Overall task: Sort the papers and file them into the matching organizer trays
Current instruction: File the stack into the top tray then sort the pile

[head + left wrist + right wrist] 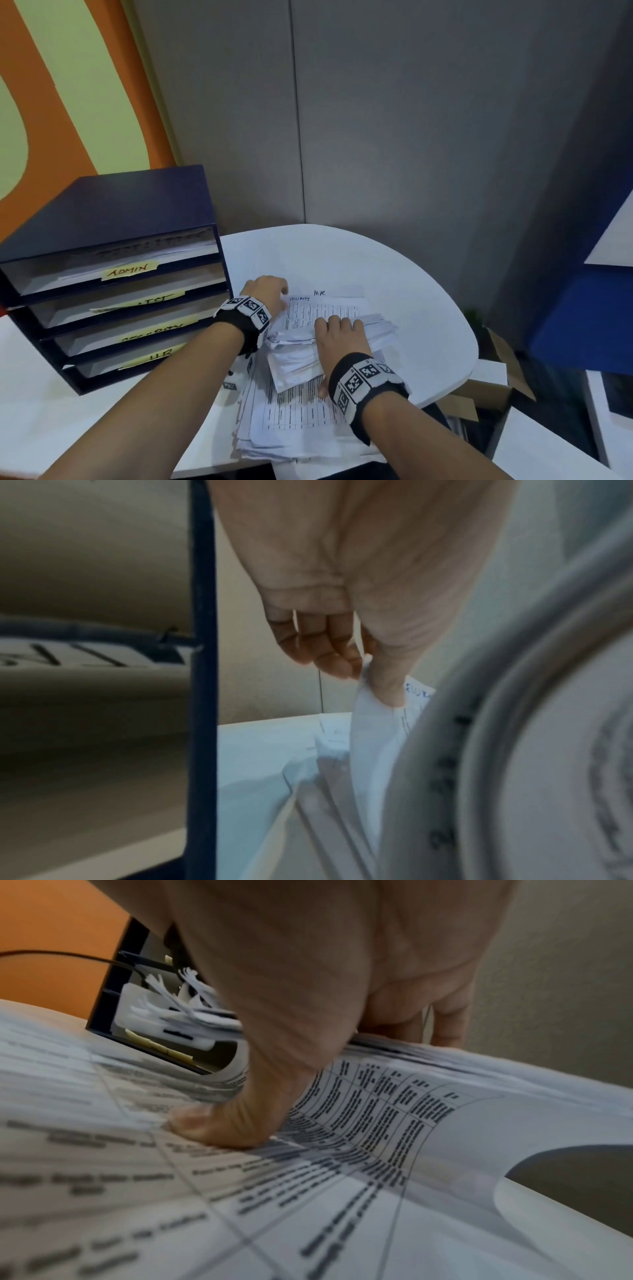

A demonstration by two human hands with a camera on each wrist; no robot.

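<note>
A loose pile of printed papers (294, 411) lies on the white table (394, 274). Its top sheet (322, 311) is handwritten "SECURITY", and a sheet marked "H.R." (339, 294) shows beneath it. My left hand (279, 294) pinches that top sheet's near-left corner (373, 723) between thumb and fingers (342, 664). My right hand (330, 356) grips a folded-back bundle of sheets (376, 329). Its fingers (445, 1031) curl over the bundle's edge while the thumb (219, 1129) presses a table-printed page (377, 1123). The dark blue organizer (113, 212) at left has trays labelled ADMIN (128, 270), ICT, SECURITY and H.R.
The organizer's right side (202, 669) stands close beside my left hand. Grey wall panels rise behind the table. An open cardboard box (493, 387) sits below the table's right edge, with a blue partition (582, 325) beyond it.
</note>
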